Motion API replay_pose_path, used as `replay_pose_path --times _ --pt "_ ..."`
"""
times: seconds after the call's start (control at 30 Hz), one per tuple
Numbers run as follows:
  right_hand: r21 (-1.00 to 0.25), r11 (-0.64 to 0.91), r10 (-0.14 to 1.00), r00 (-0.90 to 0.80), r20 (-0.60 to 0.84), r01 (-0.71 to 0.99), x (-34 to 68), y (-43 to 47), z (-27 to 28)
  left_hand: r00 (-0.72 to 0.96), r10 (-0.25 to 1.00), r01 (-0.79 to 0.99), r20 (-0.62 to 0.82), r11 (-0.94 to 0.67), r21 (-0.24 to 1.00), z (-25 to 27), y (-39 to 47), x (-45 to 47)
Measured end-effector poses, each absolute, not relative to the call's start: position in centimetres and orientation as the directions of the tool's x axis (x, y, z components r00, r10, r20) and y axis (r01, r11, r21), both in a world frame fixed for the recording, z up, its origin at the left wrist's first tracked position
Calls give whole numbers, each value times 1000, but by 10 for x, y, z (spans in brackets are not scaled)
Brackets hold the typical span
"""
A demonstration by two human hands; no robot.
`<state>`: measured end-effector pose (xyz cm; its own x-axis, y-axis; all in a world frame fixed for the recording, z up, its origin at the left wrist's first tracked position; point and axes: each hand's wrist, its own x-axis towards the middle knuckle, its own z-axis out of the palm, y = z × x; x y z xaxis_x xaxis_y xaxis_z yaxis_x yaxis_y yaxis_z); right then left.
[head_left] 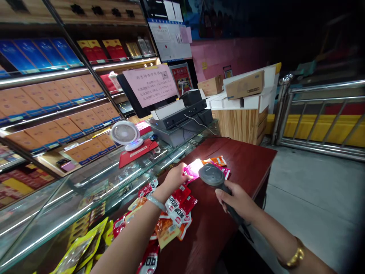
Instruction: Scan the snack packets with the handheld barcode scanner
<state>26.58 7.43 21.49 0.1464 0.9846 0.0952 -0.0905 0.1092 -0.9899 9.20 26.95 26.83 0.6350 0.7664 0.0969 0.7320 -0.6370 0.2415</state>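
Right hand: wrapped around the handle of a scanner; grip closed. The scanner is dark grey plastic, smooth, with a rounded oval head and a narrower stem; a dark cord hangs below it. Its head is just beside a pink packet, whose film is lit to a white glare.

Left hand: thumb and fingers grasping the left edge of that packet. Packet location: over the far part of the table, in front of the scanner head; whether it is lifted off the surface cannot be told. Next to it, an orange packet, flat and glossy.

Table: dark reddish-brown top, smooth, with straight edges. Under and beside the left forearm, a loose heap of red packets, shiny crinkled film, overlapping. Nearer the bottom edge, yellow bags, larger, with stiff creased sides and clear-looking panels. Left wrist: pale, polished round bangle. Right wrist: gold-coloured metal bracelet.

To the left, a glass counter bearing a white round fan on a flat red mat.

Writing: bold black characters on white patches of the heaped film, 口 legible, brand not certain. A pink paper sign on the monitor carries Chinese lines with the figures 200, 300 and 500, plus a square code at upper right.
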Motion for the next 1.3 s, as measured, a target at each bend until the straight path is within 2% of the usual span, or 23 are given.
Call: replay_pose_path --times 0.1,0.2,0.3,0.4,0.5,0.63,0.73,0.87,0.93,1.0,1.1,1.17,1.3 --pt "-991 87 991 107 76 -106 258 70 217 630 774 743 65 -625 240 274 255 80" --pt "-992 72 995 70 65 -104 255 65 214 614 788 774 -49 -588 237 280 254 62" --pt "-994 43 998 50 38 -99 258 62 204 572 801 820 -177 -557 131 286 264 45" --pt "-995 14 998 59 8 -101 262 63 195 554 828 832 -84 -551 55 286 278 48" --pt "-992 -6 998 55 -13 -125 266 67 191 613 790 786 29 -613 85 275 288 79" --pt "-992 -31 998 58 -38 -121 272 72 190 656 752 748 62 -659 78 248 305 135" --pt "-995 -39 997 64 -45 -97 276 73 189 536 844 842 21 -536 57 231 326 164" --pt "-996 -42 996 75 -48 -78 280 71 190 429 897 899 -105 -412 150 219 350 174" --pt "-996 -43 995 84 -49 -74 282 69 193 427 898 889 -110 -394 235 215 353 168" --pt "-997 -43 995 85 -49 -71 283 68 197 426 902 840 -73 -365 402 214 348 158" --pt "-998 -17 997 72 -22 -60 281 67 205 448 894 677 -7 -334 655 216 333 139" --pt "-998 11 999 53 8 -54 275 67 211 475 879 614 51 -372 696 221 321 127" --pt "-996 47 999 -20 49 -82 259 68 219 505 849 595 156 -474 649 239 295 105"
